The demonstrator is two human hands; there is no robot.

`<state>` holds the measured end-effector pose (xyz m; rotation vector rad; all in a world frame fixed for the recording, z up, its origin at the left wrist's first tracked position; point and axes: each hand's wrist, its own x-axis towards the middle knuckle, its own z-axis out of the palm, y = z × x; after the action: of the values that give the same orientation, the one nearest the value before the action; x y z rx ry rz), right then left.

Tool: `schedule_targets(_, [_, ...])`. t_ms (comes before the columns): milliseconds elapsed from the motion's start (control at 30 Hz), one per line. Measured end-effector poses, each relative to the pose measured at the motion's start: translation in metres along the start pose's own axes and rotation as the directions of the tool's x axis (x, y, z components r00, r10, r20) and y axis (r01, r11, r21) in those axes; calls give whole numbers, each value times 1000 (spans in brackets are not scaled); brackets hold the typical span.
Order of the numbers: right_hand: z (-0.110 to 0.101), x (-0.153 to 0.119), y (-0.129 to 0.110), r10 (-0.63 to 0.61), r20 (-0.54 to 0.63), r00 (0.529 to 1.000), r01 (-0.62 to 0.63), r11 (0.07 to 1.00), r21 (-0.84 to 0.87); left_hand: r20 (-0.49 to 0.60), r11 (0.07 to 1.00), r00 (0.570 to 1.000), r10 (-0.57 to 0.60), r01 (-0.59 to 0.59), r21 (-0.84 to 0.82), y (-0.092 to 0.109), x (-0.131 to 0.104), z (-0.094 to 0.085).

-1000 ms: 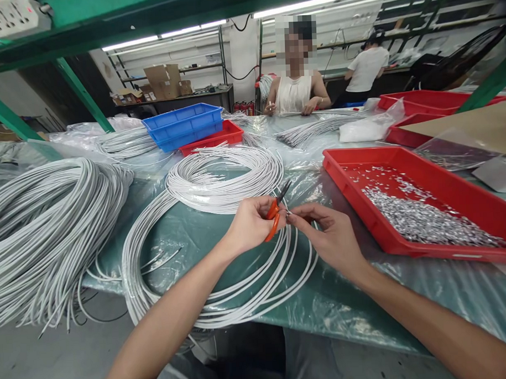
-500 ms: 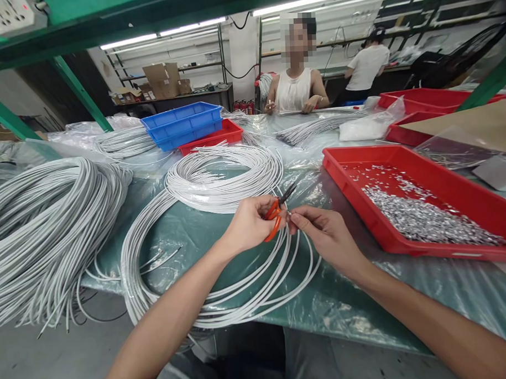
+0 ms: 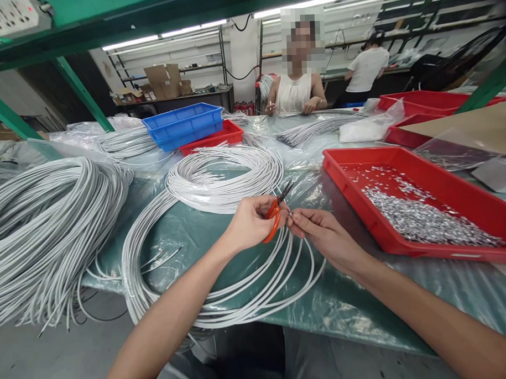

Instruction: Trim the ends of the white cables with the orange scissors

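Note:
Orange-handled scissors (image 3: 273, 216) sit in my left hand (image 3: 254, 220), their dark blades pointing up and to the right. My left fingertips meet those of my right hand (image 3: 314, 229) just beside the handles. Between them shows a small shiny bit at a cable end, too small to make out. My right thumb and fingers are pinched on the cable, which loops down from under them. A loose coil of white cable (image 3: 133, 254) lies below and to the left of my hands. Behind them rests a tighter cable coil (image 3: 220, 199).
To the right stands a red tray (image 3: 408, 245) with many small metal pieces (image 3: 424, 216). A thick cable bundle (image 3: 55, 218) hangs over the table's left edge. A blue bin (image 3: 188, 125) sits farther back. Across the table is a person (image 3: 297, 94); another stands behind.
My right hand has shifted slightly, its fingers changing a little at the cable end. The scissor blades are tilted slightly more upright, and a cable loop beneath has swung a bit right.

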<state>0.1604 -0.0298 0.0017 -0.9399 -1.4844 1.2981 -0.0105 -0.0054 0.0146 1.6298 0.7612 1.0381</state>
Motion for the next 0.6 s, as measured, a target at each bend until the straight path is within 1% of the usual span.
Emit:
schedule_targets(167, [1, -1, -1, -1, 24, 1000, 1, 1000, 7, 28, 999, 999, -21, 21, -31, -1, 1, -1])
schedule_targets(300, [1, -1, -2, 26, 47, 999, -28, 998, 60, 36, 999, 999, -4, 5, -33, -1, 0, -1])
schedule_targets(467, [1, -2, -2, 60, 74, 995, -69, 991, 117, 40, 997, 999, -5, 8, -73, -1, 0, -1])
schedule_targets(600, [-1, -2, -1, 80, 119, 990, -100, 981, 169, 40, 997, 999, -12, 16, -80, 1, 0, 0])
